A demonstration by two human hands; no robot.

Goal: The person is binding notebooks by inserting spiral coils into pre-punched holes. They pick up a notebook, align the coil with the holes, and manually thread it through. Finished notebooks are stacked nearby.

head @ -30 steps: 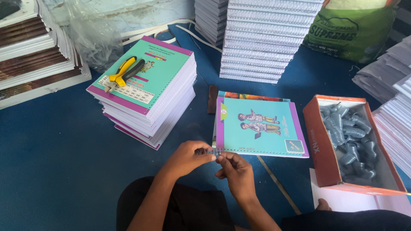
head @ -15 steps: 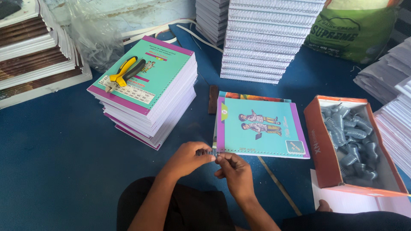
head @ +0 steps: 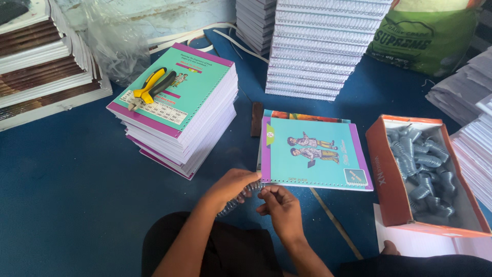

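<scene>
Person is sitting on the blue floor (head: 61,195), both hands working at the near-left corner of the teal booklet (head: 313,152). Left hand (head: 233,187) is curled shut, pinching a metal spiral coil (head: 241,196) that is running diagonally from the booklet's corner back toward the person. Right hand (head: 279,205) is just right of it, fingers bent in and closing on the coil's upper end, touching the booklet's near edge. Booklet is lying flat, on top of another one. Left of the booklet, a stack of teal-covered booklets (head: 179,115) is carrying yellow-and-black pliers (head: 151,87) on top. Right of the booklet, an orange cardboard box (head: 389,174) is holding a heap of more grey coils (head: 423,169). Behind the booklet, a tall stack of bound white pads (head: 323,51) is standing; a green sack (head: 425,36) is sitting further right of that.
</scene>
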